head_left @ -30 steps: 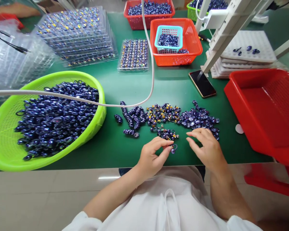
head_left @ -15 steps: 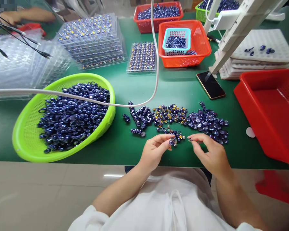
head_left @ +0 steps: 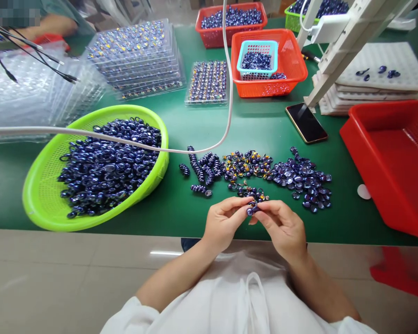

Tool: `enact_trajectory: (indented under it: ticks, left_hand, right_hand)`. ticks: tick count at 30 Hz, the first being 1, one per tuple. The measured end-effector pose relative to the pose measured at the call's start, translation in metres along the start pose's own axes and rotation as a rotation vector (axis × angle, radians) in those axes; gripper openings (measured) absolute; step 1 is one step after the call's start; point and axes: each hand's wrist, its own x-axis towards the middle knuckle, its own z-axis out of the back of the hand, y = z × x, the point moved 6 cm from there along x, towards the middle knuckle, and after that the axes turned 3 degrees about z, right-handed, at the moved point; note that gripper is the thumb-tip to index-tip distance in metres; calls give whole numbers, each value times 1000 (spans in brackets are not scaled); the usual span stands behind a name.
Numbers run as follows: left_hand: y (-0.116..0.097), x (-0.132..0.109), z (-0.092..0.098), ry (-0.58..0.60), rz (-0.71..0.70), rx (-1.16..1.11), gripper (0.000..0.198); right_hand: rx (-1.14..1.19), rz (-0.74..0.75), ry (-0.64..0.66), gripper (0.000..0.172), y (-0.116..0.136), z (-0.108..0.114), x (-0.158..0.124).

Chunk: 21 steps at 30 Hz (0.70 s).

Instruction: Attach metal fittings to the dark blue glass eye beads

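My left hand [head_left: 225, 220] is closed in a pinch on a small glossy dark-blue part [head_left: 251, 211], its exact kind unclear. Close against it, my right hand [head_left: 284, 227] is also pinched, its fingertips meeting the left ones at that part; whatever it grips is hidden. Just beyond the fingertips lies a small cluster of blue pieces with metallic bits [head_left: 253, 191]. Behind that sits a pile of blue parts with yellow tabs [head_left: 247, 163]. To the right spreads a pile of flat, shiny blue caps [head_left: 299, 174]. Stacked rows of blue parts [head_left: 196, 166] lie to the left.
A green basket [head_left: 29, 195] full of blue looped parts stands left, crossed by a white cable [head_left: 125, 143]. At right are a red bin [head_left: 376, 176] and a phone [head_left: 306, 122]. Filled clear trays [head_left: 149, 79] and an orange basket [head_left: 270, 88] stand behind. Another person's arm [head_left: 57, 25] shows far left.
My right hand has moved left from beside the cap pile, bringing its fingertips to the part in my left hand. My left hand stays nearly in place.
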Motion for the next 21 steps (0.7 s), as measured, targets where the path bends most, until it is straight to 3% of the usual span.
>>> enact_trajectory:
  ticks: [9, 14, 21]
  left_hand:
    - [-15, -5, -1, 75, -299, 229, 20]
    - [-19, -7, -3, 129, -389, 303, 27]
    - [-25, -11, -6, 140, -555, 382, 34]
  right_hand:
    - [128, -104, 48, 13, -10, 0, 2]
    - [194, -163, 106, 13, -10, -1, 4]
    - [61, -92, 131, 11, -5, 3, 5]
